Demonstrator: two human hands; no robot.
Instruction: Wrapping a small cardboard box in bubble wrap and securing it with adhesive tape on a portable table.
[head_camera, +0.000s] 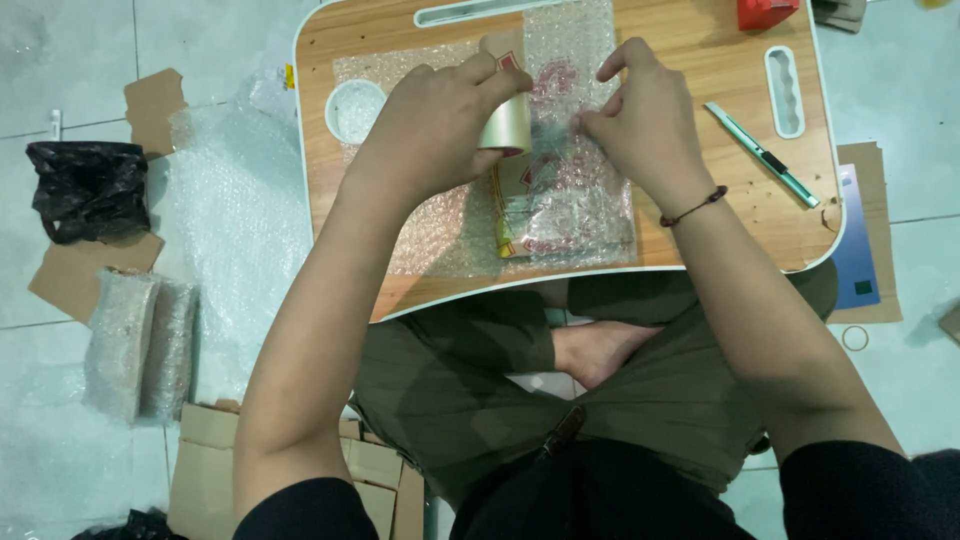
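Note:
My left hand (435, 125) grips a roll of clear packing tape (507, 125) over a small wooden lap table (700, 215). My right hand (640, 115) pinches at the bubble wrap (585, 190) folded around a flat box with red print (520, 185). The wrapped box lies in the middle of the table, under both hands. A second layer of bubble wrap (440, 225) spreads out beneath it to the left.
A green utility knife (762, 155) lies on the table's right side, near a white slotted handle (785, 90). A red object (765, 12) sits at the far edge. On the floor: a bubble wrap sheet (235, 215), two wrapped parcels (140, 340), cardboard pieces (215, 465), a black bag (88, 188).

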